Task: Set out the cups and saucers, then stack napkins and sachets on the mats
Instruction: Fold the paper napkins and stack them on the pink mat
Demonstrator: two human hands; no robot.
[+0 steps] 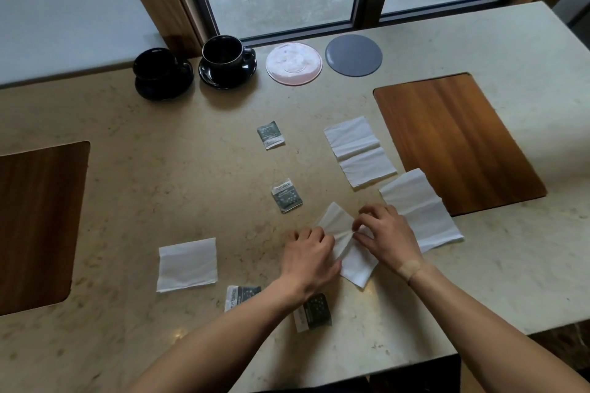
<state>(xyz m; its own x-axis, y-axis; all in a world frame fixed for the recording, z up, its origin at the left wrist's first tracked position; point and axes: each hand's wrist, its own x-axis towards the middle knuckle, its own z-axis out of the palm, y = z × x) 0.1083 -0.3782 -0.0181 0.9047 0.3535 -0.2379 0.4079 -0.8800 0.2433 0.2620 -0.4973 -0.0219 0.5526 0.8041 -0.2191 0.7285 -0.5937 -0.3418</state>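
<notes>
White paper napkin (pixel 346 241) lies bunched at its middle between both hands on the marble table (pixel 159 169). Left hand (pixel 308 260) has its fingers curled onto the napkin's left edge; right hand (pixel 384 234) pinches the gathered centre. Just beyond the right hand lie 2 more napkins (pixel 421 207) (pixel 359 150), beside a wooden mat (pixel 456 143). Left of the left hand sits a folded napkin (pixel 188 265); a second mat (pixel 38 223) lies far left. 2 sachets (pixel 270 135) (pixel 286 195) lie beyond the hands, 2 more (pixel 241 295) (pixel 314 313) under the left forearm. Far ahead stand 2 black cups on saucers (pixel 161 73) (pixel 226 60), a pink saucer (pixel 293 63) and a grey coaster (pixel 353 55).
</notes>
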